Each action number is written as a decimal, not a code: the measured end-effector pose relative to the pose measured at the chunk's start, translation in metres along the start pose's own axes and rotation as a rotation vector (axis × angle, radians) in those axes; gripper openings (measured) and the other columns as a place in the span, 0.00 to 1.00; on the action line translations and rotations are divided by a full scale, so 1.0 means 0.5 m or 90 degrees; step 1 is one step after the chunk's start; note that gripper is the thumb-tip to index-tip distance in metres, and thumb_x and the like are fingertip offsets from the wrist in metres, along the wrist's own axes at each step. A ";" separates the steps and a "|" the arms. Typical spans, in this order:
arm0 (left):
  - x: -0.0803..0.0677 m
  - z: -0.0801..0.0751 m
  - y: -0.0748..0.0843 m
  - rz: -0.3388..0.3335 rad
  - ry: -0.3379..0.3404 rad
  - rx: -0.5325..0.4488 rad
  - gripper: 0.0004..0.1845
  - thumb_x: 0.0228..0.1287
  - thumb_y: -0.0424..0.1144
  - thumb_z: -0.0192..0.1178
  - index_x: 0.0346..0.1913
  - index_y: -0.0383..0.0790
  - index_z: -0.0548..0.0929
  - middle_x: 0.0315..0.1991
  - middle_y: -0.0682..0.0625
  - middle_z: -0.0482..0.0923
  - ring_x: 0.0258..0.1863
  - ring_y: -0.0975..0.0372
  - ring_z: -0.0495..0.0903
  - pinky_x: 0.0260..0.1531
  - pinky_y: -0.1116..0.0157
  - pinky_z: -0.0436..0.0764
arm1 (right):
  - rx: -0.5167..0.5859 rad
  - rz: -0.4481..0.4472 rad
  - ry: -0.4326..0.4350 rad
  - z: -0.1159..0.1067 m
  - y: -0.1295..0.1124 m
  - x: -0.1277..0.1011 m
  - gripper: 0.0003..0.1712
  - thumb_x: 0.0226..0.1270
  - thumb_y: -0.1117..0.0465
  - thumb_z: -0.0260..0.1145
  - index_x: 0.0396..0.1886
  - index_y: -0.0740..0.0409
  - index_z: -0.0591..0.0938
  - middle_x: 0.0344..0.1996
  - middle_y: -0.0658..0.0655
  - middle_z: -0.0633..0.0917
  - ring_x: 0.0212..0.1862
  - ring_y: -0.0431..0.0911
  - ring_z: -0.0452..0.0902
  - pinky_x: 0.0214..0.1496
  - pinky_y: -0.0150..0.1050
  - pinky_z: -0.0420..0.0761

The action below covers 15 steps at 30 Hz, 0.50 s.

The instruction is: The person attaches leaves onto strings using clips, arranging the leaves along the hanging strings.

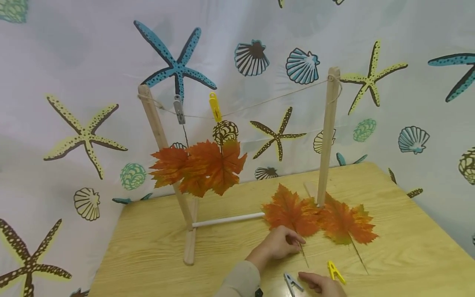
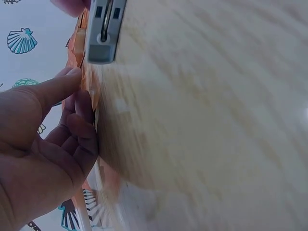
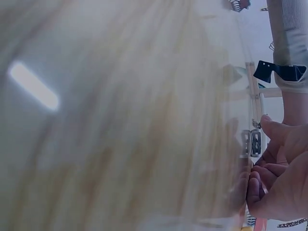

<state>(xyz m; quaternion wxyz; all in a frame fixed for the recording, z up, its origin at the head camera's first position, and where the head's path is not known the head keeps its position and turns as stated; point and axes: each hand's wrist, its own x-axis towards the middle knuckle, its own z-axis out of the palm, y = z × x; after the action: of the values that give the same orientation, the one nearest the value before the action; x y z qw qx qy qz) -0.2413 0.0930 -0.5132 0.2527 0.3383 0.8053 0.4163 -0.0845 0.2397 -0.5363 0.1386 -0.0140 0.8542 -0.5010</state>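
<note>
My left hand (image 1: pixel 277 243) pinches the stem of the nearer maple leaf (image 1: pixel 291 212), which lies flat on the table (image 1: pixel 156 247); the blade fans toward 12 o'clock, its stem running back to 6. My right hand (image 1: pixel 322 284) rests with loosely curled fingers between the grey peg (image 1: pixel 292 283) at 9 and the yellow peg (image 1: pixel 335 271) at 1, holding neither.

Head looks down; wrists skim close — all share the table (image 1: pixel 156 243).

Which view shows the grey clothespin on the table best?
The left wrist view: the grey clothespin fills the frame's top, sharp. The head view shows it small beside the right hand. The right wrist view shows it blurred.
</note>
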 end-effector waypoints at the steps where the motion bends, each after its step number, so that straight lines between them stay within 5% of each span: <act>1: 0.000 0.000 0.000 0.001 0.002 0.003 0.09 0.59 0.29 0.69 0.41 0.41 0.91 0.28 0.55 0.84 0.26 0.72 0.75 0.32 0.73 0.76 | 0.006 -0.005 -0.005 0.001 0.001 0.001 0.39 0.63 0.48 0.73 0.63 0.72 0.76 0.58 0.73 0.80 0.52 0.62 0.83 0.49 0.44 0.85; 6: 0.000 0.007 -0.006 0.001 0.007 0.013 0.08 0.59 0.29 0.69 0.40 0.42 0.91 0.26 0.56 0.83 0.26 0.72 0.75 0.31 0.73 0.76 | 0.022 -0.021 -0.037 0.004 0.010 0.006 0.41 0.65 0.48 0.71 0.64 0.76 0.72 0.61 0.77 0.76 0.54 0.69 0.80 0.52 0.53 0.83; 13: -0.001 0.015 -0.013 0.004 0.016 0.033 0.06 0.60 0.30 0.69 0.38 0.44 0.91 0.25 0.58 0.82 0.25 0.72 0.74 0.30 0.73 0.75 | 0.025 -0.066 -0.070 0.008 0.030 0.010 0.39 0.69 0.50 0.67 0.65 0.79 0.69 0.61 0.80 0.73 0.55 0.70 0.79 0.52 0.45 0.84; 15: -0.001 0.015 -0.011 0.005 0.021 0.038 0.06 0.60 0.30 0.69 0.38 0.44 0.92 0.25 0.57 0.82 0.24 0.72 0.73 0.29 0.73 0.75 | 0.010 -0.097 -0.052 0.014 0.033 0.009 0.36 0.70 0.53 0.66 0.64 0.80 0.70 0.59 0.82 0.74 0.54 0.61 0.82 0.50 0.40 0.84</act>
<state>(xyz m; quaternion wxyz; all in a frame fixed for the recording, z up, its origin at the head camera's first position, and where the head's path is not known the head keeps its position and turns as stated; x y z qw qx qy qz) -0.2377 0.0938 -0.5217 0.2273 0.3423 0.8200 0.3984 -0.0851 0.2415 -0.5547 0.1348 -0.0982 0.8404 -0.5157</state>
